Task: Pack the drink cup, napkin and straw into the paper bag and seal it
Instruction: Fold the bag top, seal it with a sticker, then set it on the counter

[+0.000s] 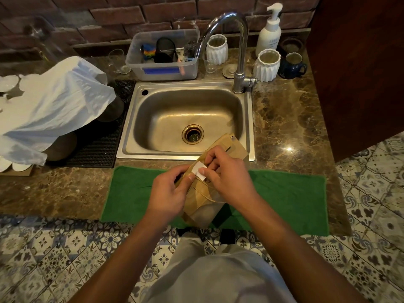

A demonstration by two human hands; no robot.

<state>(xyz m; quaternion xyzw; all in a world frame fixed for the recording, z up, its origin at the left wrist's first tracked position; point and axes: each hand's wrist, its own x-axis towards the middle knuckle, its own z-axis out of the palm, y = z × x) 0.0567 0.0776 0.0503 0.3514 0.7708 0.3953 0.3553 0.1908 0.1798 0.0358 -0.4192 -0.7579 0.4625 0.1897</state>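
A brown paper bag stands tilted on the green towel, its top folded over toward the sink. A white sticker lies on the fold. My left hand grips the bag's left side, thumb beside the sticker. My right hand holds the folded top from the right, its thumb pressing on the sticker. The cup, napkin and straw are hidden from view.
A steel sink with a tap lies just behind the bag. A white plastic bag covers things at the left. A plastic tub, white vases, a soap pump and a blue mug line the back.
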